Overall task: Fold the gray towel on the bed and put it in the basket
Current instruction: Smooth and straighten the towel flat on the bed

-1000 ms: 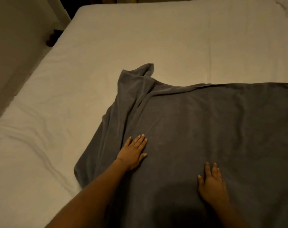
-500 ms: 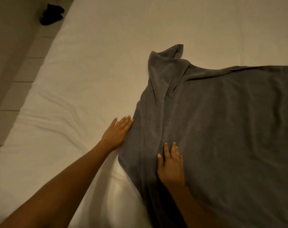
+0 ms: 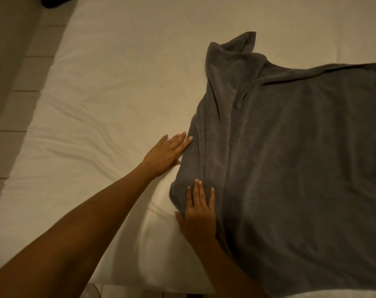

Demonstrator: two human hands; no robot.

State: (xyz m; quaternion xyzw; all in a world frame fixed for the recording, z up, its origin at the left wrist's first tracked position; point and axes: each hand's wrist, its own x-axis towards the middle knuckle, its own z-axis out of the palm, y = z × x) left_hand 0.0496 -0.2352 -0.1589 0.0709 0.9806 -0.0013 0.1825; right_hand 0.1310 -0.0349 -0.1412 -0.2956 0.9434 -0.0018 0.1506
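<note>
Two hands point(image 3: 198, 214) flatten gray towel point(image 3: 301, 168).

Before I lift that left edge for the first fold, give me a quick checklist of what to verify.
1. Gray towel spread on the bed: ok, though its right part runs out of frame.
2. Left edge straight: not ok, bunched in ridges, far corner peaked.
3. Left hand at the edge: ok, flat on the sheet, fingertips at the hem, not gripping.
4. Right hand pinning the near corner: ok, flat on the cloth.
5. Basket within reach: cannot tell, none in view.
</note>
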